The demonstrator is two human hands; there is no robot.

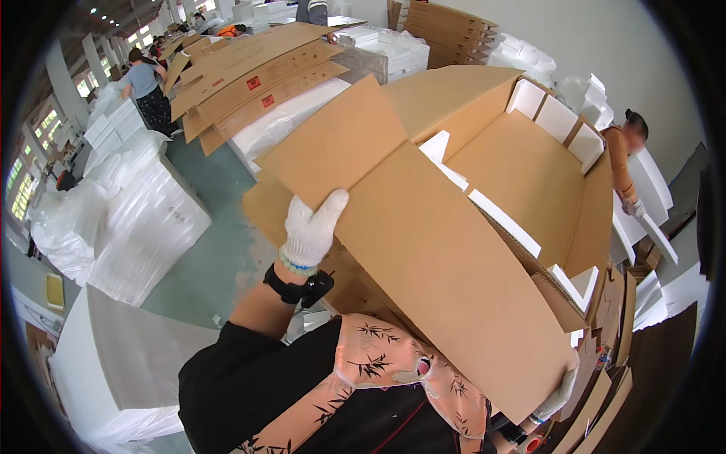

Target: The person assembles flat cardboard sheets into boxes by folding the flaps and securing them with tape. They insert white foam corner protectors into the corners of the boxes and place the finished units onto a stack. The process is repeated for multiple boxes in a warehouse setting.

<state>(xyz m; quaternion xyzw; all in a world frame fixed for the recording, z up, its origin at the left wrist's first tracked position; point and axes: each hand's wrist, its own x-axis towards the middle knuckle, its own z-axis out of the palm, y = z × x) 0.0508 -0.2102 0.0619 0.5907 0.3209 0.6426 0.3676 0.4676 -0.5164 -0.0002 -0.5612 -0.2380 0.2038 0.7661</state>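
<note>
In front of me stands a large open cardboard box [522,178]; white foam pieces [505,223] line its inner edges. Its long near flap [454,280] folds outward toward my body, and a smaller end flap [340,140] sticks out at the far left. My left hand [314,227], in a white knitted glove, grips the near edge where these flaps meet, thumb on top and the other fingers hidden beneath. At the flap's lower right end, my gloved right hand [560,393] holds the edge from the outside; its fingers are partly hidden.
Wrapped white stacks [136,219] stand at left, above a white block [136,356]. Flat cardboard sheets [257,76] lie piled at the far left-centre. At right, a co-worker [624,159] handles a white panel. More cardboard [609,401] leans at lower right.
</note>
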